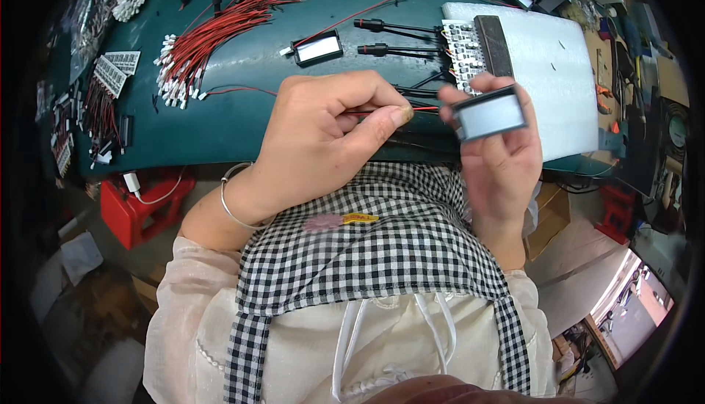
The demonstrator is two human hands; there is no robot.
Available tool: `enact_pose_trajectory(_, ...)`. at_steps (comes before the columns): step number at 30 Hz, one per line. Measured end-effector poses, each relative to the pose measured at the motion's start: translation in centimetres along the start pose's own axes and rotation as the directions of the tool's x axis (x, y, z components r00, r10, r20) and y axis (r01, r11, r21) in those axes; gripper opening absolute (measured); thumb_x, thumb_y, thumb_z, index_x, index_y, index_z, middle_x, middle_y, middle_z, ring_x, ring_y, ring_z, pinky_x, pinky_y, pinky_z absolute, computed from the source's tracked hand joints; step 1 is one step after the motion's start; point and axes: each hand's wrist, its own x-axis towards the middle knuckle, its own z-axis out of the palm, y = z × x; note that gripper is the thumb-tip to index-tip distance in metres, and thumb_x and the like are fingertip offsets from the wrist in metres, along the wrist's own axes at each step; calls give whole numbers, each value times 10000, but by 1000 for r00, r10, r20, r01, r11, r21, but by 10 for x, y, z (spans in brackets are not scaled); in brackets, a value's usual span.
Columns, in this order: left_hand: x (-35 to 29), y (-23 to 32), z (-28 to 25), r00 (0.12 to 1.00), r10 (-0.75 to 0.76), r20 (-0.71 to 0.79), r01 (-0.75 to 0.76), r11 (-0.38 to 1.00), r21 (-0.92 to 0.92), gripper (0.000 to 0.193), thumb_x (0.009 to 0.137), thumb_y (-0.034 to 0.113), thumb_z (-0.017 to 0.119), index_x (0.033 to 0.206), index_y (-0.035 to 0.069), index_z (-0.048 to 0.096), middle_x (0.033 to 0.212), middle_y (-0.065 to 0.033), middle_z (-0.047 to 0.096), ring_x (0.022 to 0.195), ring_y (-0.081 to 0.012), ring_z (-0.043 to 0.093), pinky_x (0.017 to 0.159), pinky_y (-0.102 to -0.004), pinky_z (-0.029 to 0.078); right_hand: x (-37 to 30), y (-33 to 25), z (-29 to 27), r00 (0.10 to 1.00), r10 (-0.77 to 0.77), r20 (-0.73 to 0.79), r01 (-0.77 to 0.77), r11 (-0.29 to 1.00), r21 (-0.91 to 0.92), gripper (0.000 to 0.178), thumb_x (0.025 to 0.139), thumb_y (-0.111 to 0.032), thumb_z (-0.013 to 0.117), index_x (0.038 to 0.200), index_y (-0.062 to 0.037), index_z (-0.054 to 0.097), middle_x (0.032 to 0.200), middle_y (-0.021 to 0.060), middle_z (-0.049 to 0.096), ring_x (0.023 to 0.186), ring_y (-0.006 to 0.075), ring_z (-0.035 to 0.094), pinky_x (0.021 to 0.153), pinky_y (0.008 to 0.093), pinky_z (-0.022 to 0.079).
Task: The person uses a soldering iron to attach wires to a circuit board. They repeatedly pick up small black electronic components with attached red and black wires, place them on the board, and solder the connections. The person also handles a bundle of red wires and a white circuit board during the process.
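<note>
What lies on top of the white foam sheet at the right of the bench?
On the white foam sheet lie a dark rectangular block and small circuit boards at its left edge. The right hand covers its lower left corner.

Pretty evenly lit overall, soft light from above, no hard shadows anywhere. The green table (235, 121) picks up a pale sheen just past the fingers (382, 114), and the white foam sheet (565, 74) beyond the right fingers (477, 85) is nearly blown out. The little white panel (490, 116) between those fingers glares a bit too. Hands look sharp, only slightly soft at the fingertips. Heavy fisheye bend: the table edge curves hard, and everything far out from the fingers smears into a black vignette. One bright patch sits low at the right rim.
</note>
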Motion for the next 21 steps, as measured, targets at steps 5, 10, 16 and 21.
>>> enact_pose_trajectory(5, 4, 2, 11, 1000, 4, -19, -5, 1000, -16, 37, 869, -37, 637, 887, -59, 661, 744, 0, 627, 627, 14, 489, 518, -135, 382, 6, 4, -9, 998, -7, 58, -10, 957, 290, 669, 919, -153, 631, 1465, -110, 248, 1275, 169, 527, 1183, 324, 557, 1024, 461, 459)
enact_pose_trajectory(10, 9, 0, 20, 997, 62, -54, -63, 998, -10, 29, 865, -40, 642, 878, -58, 660, 718, 13, 610, 604, 21, 468, 491, -136, 354, 5, 10, -12, 992, 86, 93, -120, 877, 466, 635, 921, -180, 631, 1449, -118, 284, 1289, 165, 529, 1188, 327, 555, 1023, 458, 464)
enact_pose_trajectory(16, 9, -2, 20, 989, 122, -82, -123, 992, -7, 24, 867, -45, 641, 875, -54, 662, 691, 24, 597, 586, 26, 444, 477, -139, 332, 6, 13, -13, 988, 124, 92, -153, 875, 459, 611, 920, -174, 631, 1438, -131, 308, 1297, 155, 524, 1204, 327, 544, 1033, 457, 454)
enact_pose_trajectory(21, 9, -5, 23, 990, 108, -92, -106, 994, 21, 19, 866, -40, 650, 860, -52, 664, 692, 24, 599, 587, 27, 446, 477, -139, 330, 6, 16, -12, 986, 133, 100, -163, 893, 419, 591, 919, -148, 629, 1422, -130, 319, 1299, 149, 517, 1215, 328, 535, 1043, 451, 442)
